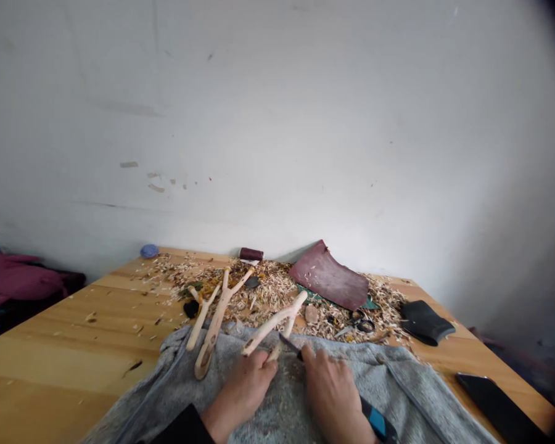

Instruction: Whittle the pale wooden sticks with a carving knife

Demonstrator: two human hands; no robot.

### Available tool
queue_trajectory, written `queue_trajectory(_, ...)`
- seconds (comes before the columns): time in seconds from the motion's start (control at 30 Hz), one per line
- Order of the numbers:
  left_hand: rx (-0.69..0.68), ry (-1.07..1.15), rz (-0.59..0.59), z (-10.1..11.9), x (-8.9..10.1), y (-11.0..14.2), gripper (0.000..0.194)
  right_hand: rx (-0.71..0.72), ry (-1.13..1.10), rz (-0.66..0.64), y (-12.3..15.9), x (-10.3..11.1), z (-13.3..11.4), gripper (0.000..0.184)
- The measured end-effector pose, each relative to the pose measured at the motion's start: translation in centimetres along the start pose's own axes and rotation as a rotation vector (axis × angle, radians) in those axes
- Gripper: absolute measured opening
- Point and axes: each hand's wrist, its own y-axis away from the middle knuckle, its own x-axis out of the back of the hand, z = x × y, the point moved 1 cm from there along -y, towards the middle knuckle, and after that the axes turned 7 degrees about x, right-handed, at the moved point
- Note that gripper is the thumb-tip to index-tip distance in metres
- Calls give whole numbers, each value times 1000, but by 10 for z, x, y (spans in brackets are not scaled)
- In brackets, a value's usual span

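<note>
**Pale wood, sharp edge, little margin**

On my feed, the left hand (pixel 245 394) is closed around the stem of a peeled forked stick (pixel 277 322). The right hand (pixel 330 394) is clenched on a dark-bladed knife (pixel 289 345), its blade right by that stem and just ahead of the left hand. The two hands sit apart, but only narrowly. I'd be most wary of a slip: if the blade skidded off the wood or the stick turned in the grip, the edge could reach the left fingers. The stick looks smooth and cream-coloured, with no bark showing.

Under both hands lies a grey cloth (pixel 411 394). Ahead of the left hand, two more forked sticks (pixel 210 324) rest across its edge. Farther on, wood shavings (pixel 268 302) cover the wooden table (pixel 74 345), around scissors (pixel 361 320), a maroon leather piece (pixel 328 276) and a black pouch (pixel 423 322). A white wall (pixel 277 123) stands beyond.
</note>
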Motion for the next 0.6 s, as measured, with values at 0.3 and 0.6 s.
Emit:
queue_trajectory(0.3,218,530,-326,6,1,3,36,36,31,67,1,-7,-6,45)
queue_trajectory(0.6,196,594,-402,7,4,6,43,-41,-20,77,-6,-3,4,35)
